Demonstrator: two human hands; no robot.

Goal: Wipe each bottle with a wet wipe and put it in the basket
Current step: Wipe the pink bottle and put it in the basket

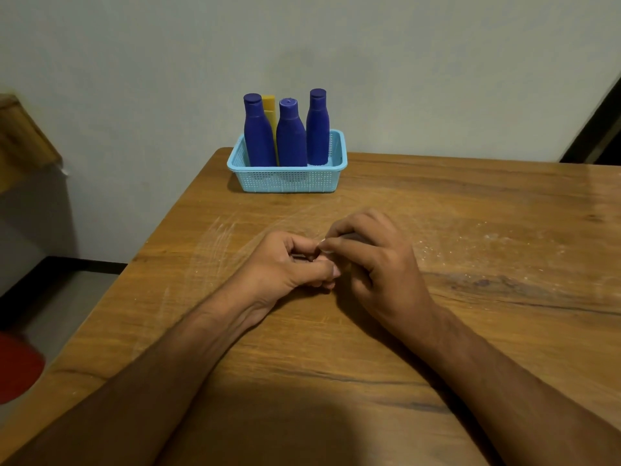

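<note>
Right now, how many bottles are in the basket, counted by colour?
Blue bottles: 3
Yellow bottles: 1
Total: 4, all upright in the light blue basket. No bottles on the table.

A wooden table (470,230) stands against a plain pale wall (134,62), with grey floor (50,314) to its left and a dark doorway (601,129) beyond its far right corner.

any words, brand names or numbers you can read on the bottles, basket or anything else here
None can be read.
The three blue bottles show plain sides, with no label facing the camera.
The yellow bottle is mostly hidden behind them; no print shows.
The basket and table carry no text.
</note>
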